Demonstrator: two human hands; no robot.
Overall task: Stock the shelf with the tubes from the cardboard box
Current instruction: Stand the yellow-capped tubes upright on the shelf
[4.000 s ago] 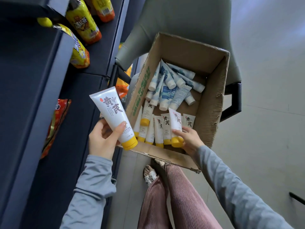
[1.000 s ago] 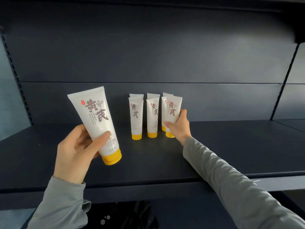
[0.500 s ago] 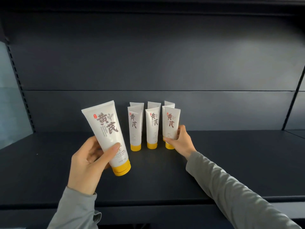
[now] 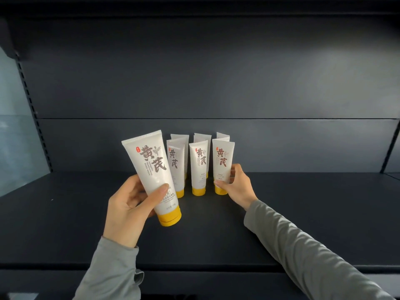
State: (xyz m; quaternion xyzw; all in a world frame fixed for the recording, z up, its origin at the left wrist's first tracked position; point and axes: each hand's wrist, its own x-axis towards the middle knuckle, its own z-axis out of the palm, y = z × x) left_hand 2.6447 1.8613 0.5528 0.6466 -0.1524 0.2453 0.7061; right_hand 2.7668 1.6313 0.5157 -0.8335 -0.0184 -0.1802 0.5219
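Note:
My left hand point(image 4: 129, 204) grips a white tube with a yellow cap point(image 4: 154, 176), cap down and tilted, held above the dark shelf board point(image 4: 303, 213). Several matching tubes stand cap-down in two rows at the shelf's middle. My right hand point(image 4: 237, 187) holds the front right tube point(image 4: 222, 163) by its lower part; its cap rests on the shelf. The front middle tube point(image 4: 199, 165) and front left tube point(image 4: 176, 163) stand free. The cardboard box is out of view.
The shelf's dark back panel point(image 4: 216, 83) rises behind the tubes. A slotted upright point(image 4: 32, 109) runs down the left side, another at the far right point(image 4: 389, 146). Bare shelf board spreads to the left and right of the tubes.
One tube in each hand has come from the box to the shelf. In the last second the right-hand tube settled upright in the front row; the left-hand tube moved closer to the group.

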